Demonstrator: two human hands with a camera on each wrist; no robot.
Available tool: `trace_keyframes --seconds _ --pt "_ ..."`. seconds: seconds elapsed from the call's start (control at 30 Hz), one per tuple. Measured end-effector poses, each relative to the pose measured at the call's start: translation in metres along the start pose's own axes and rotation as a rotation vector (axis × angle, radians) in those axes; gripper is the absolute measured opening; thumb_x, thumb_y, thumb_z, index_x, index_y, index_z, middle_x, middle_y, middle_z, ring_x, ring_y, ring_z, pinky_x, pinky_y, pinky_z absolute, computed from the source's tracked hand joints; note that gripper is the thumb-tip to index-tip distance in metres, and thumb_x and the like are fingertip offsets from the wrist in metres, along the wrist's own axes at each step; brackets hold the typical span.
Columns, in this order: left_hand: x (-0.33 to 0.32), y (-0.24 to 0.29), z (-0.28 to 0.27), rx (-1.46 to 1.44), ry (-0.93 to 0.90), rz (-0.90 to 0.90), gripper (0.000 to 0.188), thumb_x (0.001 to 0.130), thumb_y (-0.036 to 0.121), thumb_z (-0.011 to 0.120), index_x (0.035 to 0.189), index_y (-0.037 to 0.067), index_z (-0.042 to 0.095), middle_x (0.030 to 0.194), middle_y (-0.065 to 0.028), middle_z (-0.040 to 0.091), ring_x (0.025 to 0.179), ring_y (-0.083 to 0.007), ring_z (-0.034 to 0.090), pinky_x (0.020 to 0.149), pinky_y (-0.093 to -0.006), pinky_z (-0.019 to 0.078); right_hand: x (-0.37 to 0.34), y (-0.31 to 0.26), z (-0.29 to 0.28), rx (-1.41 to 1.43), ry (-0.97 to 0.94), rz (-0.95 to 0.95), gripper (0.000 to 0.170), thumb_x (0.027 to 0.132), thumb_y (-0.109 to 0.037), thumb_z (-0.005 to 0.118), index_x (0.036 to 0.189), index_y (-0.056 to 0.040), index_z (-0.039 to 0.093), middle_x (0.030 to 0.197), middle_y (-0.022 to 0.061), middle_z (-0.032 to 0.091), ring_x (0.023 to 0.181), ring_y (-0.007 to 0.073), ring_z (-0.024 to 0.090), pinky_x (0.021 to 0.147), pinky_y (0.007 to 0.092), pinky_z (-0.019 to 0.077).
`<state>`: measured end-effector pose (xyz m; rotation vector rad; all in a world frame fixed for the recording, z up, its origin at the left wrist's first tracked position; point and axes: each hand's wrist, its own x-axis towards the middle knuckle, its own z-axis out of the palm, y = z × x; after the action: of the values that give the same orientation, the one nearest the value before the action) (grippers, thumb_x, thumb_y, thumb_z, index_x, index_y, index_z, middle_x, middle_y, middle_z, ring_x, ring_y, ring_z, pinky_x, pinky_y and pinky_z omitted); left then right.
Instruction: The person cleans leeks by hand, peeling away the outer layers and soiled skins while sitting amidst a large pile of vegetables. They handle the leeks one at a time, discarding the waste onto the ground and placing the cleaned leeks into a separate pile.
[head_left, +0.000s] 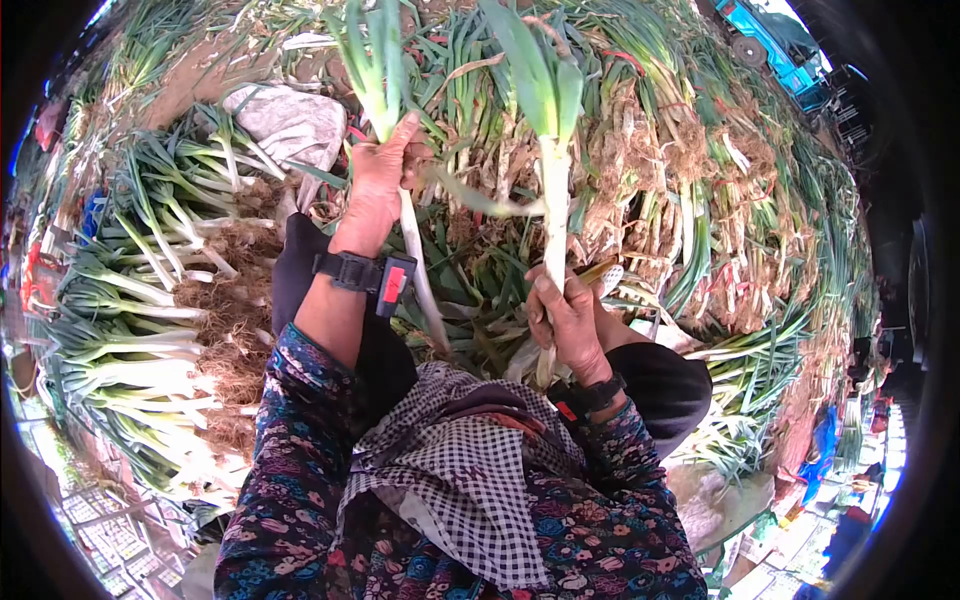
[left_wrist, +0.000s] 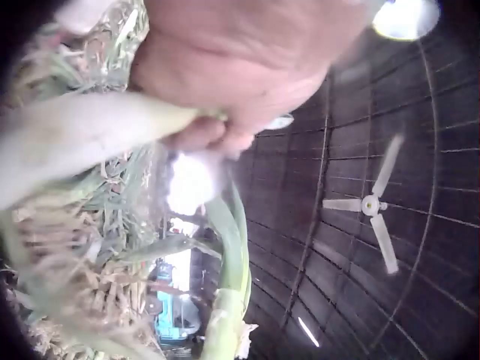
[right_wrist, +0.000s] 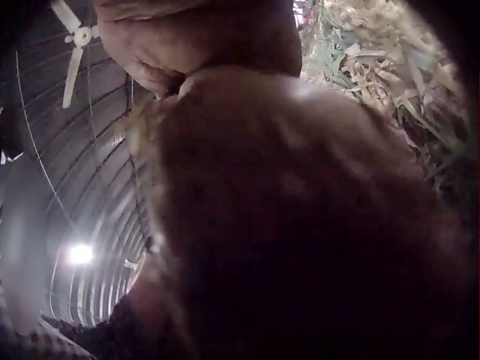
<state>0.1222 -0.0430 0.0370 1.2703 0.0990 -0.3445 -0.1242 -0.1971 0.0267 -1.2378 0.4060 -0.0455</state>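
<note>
The left hand [head_left: 382, 175] grips a leek [head_left: 384, 110] where its green leaves meet the white stalk, which hangs down toward the lap. In the left wrist view, the left hand [left_wrist: 240, 67] is curled round the pale stalk [left_wrist: 82, 139]. Fingers of the right hand [head_left: 568, 318] are curled round the lower white stalk of a second leek [head_left: 556, 200], held upright with leaves at the top. A thin leaf strip [head_left: 480, 202] stretches between the two. In the right wrist view the right hand [right_wrist: 202, 37] fills much of the picture, dark and blurred.
Leeks with roots [head_left: 140, 345] lie in a row at the left. Untrimmed leeks [head_left: 690, 200] are heaped ahead and at the right. A white sack [head_left: 290, 125] lies at the upper left. Loose leaves [head_left: 470, 290] cover the ground between the knees. A blue vehicle [head_left: 765, 45] stands far back.
</note>
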Motion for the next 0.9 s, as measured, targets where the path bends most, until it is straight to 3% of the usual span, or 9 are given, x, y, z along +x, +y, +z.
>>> trace_keyframes --seconds 0.17,0.2,0.23,0.3,0.33,0.53,0.63,0.7,0.9 --pt "-0.024 0.007 0.021 -0.237 -0.476 0.039 0.023 0.086 0.024 0.071 0.091 0.003 0.063 0.08 -0.0032 0.063 0.051 -0.004 0.047 0.038 -0.0186 0.0338 -0.005 0.015 0.008 -0.19 -0.085 0.007 0.023 0.097 -0.026 0.055 0.106 -0.0038 0.055 0.064 -0.0008 0.05 0.04 0.0023 0.037 0.037 0.0181 0.0275" --pt "-0.028 0.003 0.024 -0.273 -0.476 0.024 0.021 0.085 0.022 0.072 0.091 0.003 0.063 0.079 -0.0018 0.062 0.052 -0.0046 0.048 0.038 -0.0189 0.0335 -0.004 0.017 0.008 -0.298 -0.136 0.019 0.026 0.096 -0.024 0.056 0.109 -0.0015 0.055 0.067 0.004 0.056 0.047 0.008 0.048 0.043 0.0225 0.0377" --pt "-0.034 0.005 0.026 -0.309 -0.478 0.008 0.02 0.085 0.019 0.072 0.091 0.004 0.063 0.078 -0.0003 0.06 0.052 -0.0051 0.048 0.038 -0.0192 0.0332 0.0 0.025 0.002 -0.295 -0.137 0.024 0.026 0.096 -0.024 0.056 0.109 -0.0015 0.055 0.067 0.004 0.056 0.047 0.008 0.048 0.043 0.0225 0.0377" --pt "-0.033 0.002 0.027 -0.263 -0.443 -0.004 0.018 0.083 0.015 0.074 0.093 0.004 0.063 0.077 -0.001 0.061 0.051 -0.0061 0.05 0.038 -0.0195 0.0324 0.015 0.039 -0.01 -0.789 -0.117 -0.334 0.028 0.095 -0.022 0.056 0.111 0.002 0.055 0.076 0.0128 0.062 0.063 0.0175 0.06 0.057 0.0309 0.0477" --pt "-0.034 0.002 0.029 -0.235 -0.417 0.033 0.018 0.082 0.013 0.074 0.093 0.005 0.063 0.076 -0.0013 0.061 0.05 -0.0065 0.05 0.037 -0.0195 0.0325 0.018 0.023 -0.004 -0.776 -0.045 -0.325 0.032 0.094 -0.022 0.058 0.112 0.0048 0.054 0.086 0.0202 0.064 0.078 0.0245 0.063 0.07 0.0367 0.0493" --pt "-0.04 -0.014 0.039 -0.175 -0.339 0.042 0.021 0.081 0.01 0.075 0.097 0.01 0.062 0.083 0.0023 0.062 0.06 -0.0059 0.053 0.039 -0.0196 0.0314 0.078 -0.006 0.034 -0.8 0.209 -0.755 0.029 0.088 -0.02 0.064 0.106 0.0024 0.057 0.086 0.0192 0.063 0.075 0.033 0.063 0.067 0.0386 0.0492" --pt "-0.039 -0.016 0.036 -0.182 -0.301 0.033 0.021 0.081 0.01 0.075 0.098 0.011 0.062 0.085 0.003 0.062 0.065 -0.0063 0.055 0.04 -0.0193 0.0323 0.078 -0.008 0.041 -0.956 0.274 -0.7 0.021 0.088 -0.015 0.064 0.102 -0.0003 0.059 0.083 0.0175 0.062 0.073 0.0375 0.061 0.064 0.0408 0.0484" --pt "-0.038 -0.016 0.035 -0.248 -0.322 0.07 0.017 0.08 0.011 0.076 0.091 0.006 0.064 0.076 -0.0014 0.065 0.053 -0.0075 0.056 0.038 -0.0195 0.0366 0.079 -0.005 0.038 -0.859 0.296 -0.726 0.014 0.09 -0.013 0.061 0.095 0.0001 0.059 0.078 0.0165 0.058 0.068 0.0371 0.057 0.061 0.0387 0.047" --pt "-0.038 -0.015 0.033 -0.279 -0.438 0.055 0.016 0.082 0.011 0.074 0.094 0.006 0.065 0.08 -0.0016 0.067 0.057 -0.007 0.058 0.039 -0.0184 0.0371 0.083 -0.006 0.021 -0.632 0.244 -0.591 0.016 0.09 -0.009 0.057 0.08 0.0036 0.055 0.064 0.016 0.05 0.057 0.0335 0.041 0.055 0.0322 0.0404"
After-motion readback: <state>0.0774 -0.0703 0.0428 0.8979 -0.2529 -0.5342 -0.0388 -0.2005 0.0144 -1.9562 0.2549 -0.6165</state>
